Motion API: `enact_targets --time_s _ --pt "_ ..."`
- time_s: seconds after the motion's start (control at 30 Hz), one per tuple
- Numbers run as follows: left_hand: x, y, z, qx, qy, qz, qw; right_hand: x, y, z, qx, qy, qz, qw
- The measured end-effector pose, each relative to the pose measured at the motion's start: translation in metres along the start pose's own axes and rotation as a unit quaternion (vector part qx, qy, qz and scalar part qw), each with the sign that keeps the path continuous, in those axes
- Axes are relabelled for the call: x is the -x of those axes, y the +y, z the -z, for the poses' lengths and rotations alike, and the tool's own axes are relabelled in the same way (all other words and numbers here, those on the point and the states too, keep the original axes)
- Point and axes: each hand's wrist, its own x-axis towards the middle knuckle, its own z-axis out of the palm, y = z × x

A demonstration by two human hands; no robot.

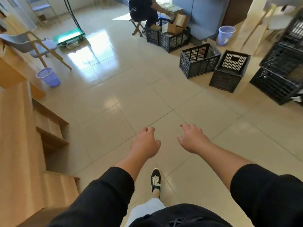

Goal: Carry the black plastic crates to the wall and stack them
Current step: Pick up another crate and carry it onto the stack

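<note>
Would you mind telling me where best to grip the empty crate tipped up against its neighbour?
Probably by the handle slot in each short end of the tilted crate, one hand per side, coming from above: its open top is clear, and the mesh walls offer little else.

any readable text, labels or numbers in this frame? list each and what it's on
None readable.
Pale label on the cardboard box beside the seated person: blurred, unreadable.
Black crates: no markings can be made out.
Purple bins: no print can be seen.
</note>
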Motion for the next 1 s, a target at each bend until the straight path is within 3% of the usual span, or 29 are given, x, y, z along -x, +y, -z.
enact_targets --time_s 0.27,0.53,0.73,1.0 --pt "-0.163 0.062 0.06 -0.024 -0.022 -0.128 0.991 -0.116 0.022 0.08 -0.061 0.053 -0.119 0.99" --pt "-0.287 0.136 0.09 -0.074 -0.062 -0.201 0.975 -0.202 0.063 0.129 -0.109 0.067 -0.205 0.97" --pt "-0.38 0.222 0.095 -0.102 -0.078 -0.22 0.967 -0.287 0.124 0.184 -0.119 0.069 -0.219 0.966" --pt "-0.488 0.328 0.124 -0.097 -0.067 -0.177 0.977 -0.401 0.198 0.305 -0.086 0.054 -0.188 0.977"
